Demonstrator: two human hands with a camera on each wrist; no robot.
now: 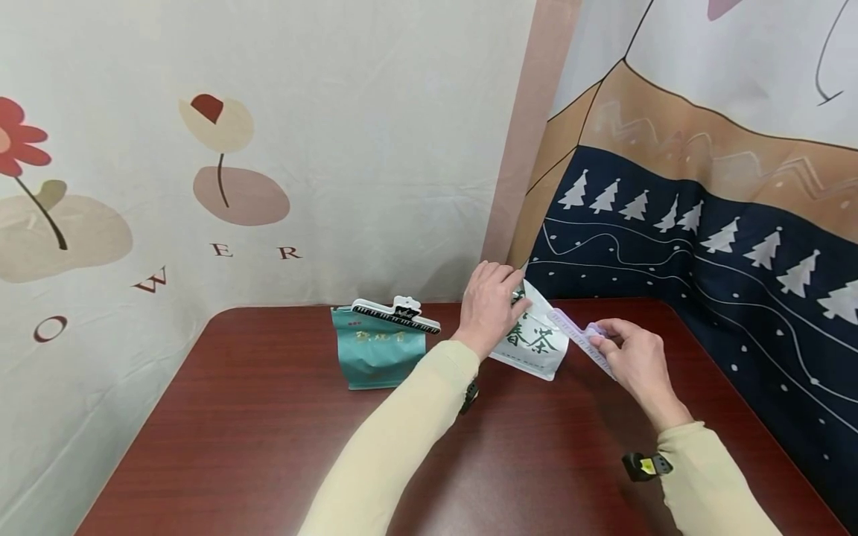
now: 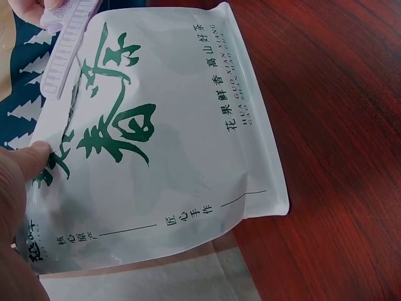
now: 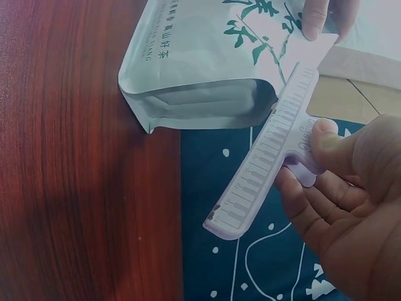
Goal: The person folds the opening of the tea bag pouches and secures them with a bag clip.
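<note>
A white tea bag [image 1: 539, 350] with green characters stands tilted near the table's back edge. My left hand [image 1: 489, 305] pinches its folded upper edge; in the left wrist view the thumb [image 2: 31, 160] lies across the front. My right hand [image 1: 637, 365] holds a pale purple bag clip [image 3: 266, 157] by its handles, thumb on one side and fingers on the other. The clip's long bar lies against the bag's upper edge at one end, and the rest sticks out past the bag's side. How far its jaws are apart is hidden.
Left of my left hand, a teal pouch [image 1: 378, 353] stands on the brown table [image 1: 268, 454], a black-and-white clip [image 1: 395, 313] across its top. A printed pale cloth [image 1: 375, 149] hangs behind, and a dark blue tree-patterned cloth [image 1: 737, 298] hangs to the right.
</note>
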